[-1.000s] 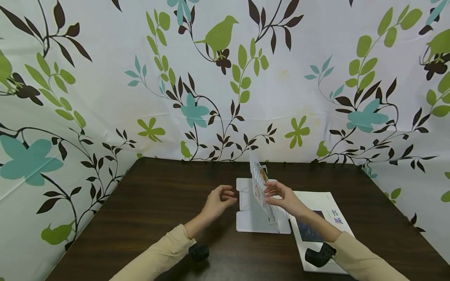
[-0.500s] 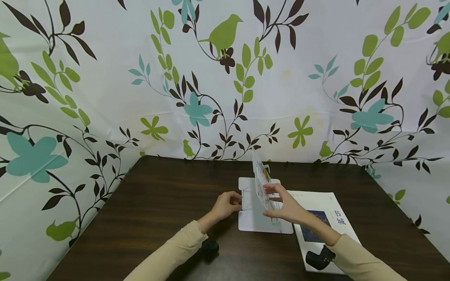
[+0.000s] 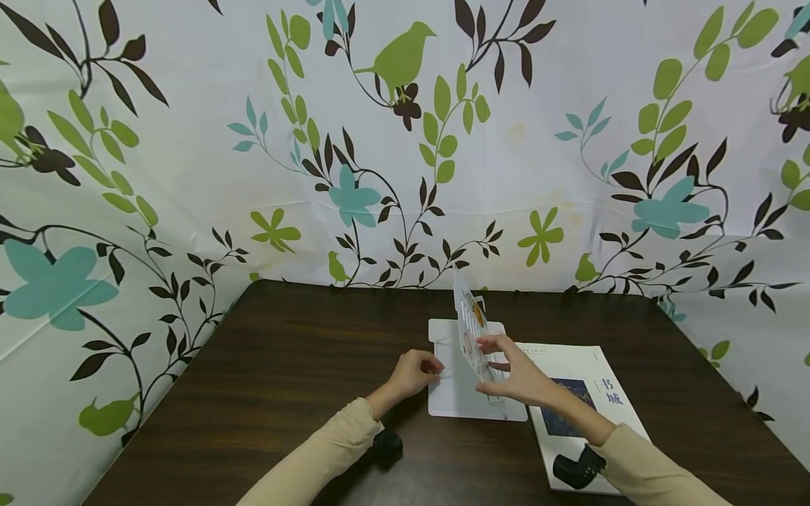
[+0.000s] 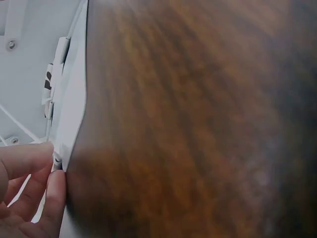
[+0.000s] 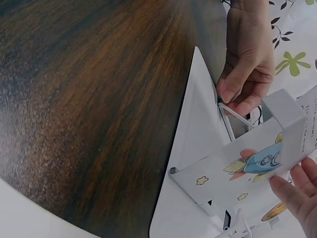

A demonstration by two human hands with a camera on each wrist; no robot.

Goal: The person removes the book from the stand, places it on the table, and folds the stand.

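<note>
A white folding book stand (image 3: 468, 337) with printed rocket pictures (image 5: 262, 161) stands on the table, its panel raised steeply above a flat base plate (image 3: 451, 404). My left hand (image 3: 414, 371) is at the base's left edge, thumb and fingertips pinching the end of a thin white wire support (image 5: 237, 116). In the left wrist view, the fingers (image 4: 29, 158) close on that wire end beside a hinge piece. On the other side, my right hand (image 3: 522, 376) holds the raised panel, thumb and fingers (image 5: 282, 191) at its surface and edge.
A white magazine (image 3: 607, 362) with a dark blue picture lies right of the stand, under my right forearm. The dark wooden table (image 3: 285, 351) ends at a patterned cloth backdrop (image 3: 506, 140) behind. A black wrist-camera mount (image 3: 579, 469) hangs below the right cuff.
My left hand has moved right from beside the stand to its base and now pinches the wire support. My right hand has shifted only slightly on the panel, which keeps its tilt.
</note>
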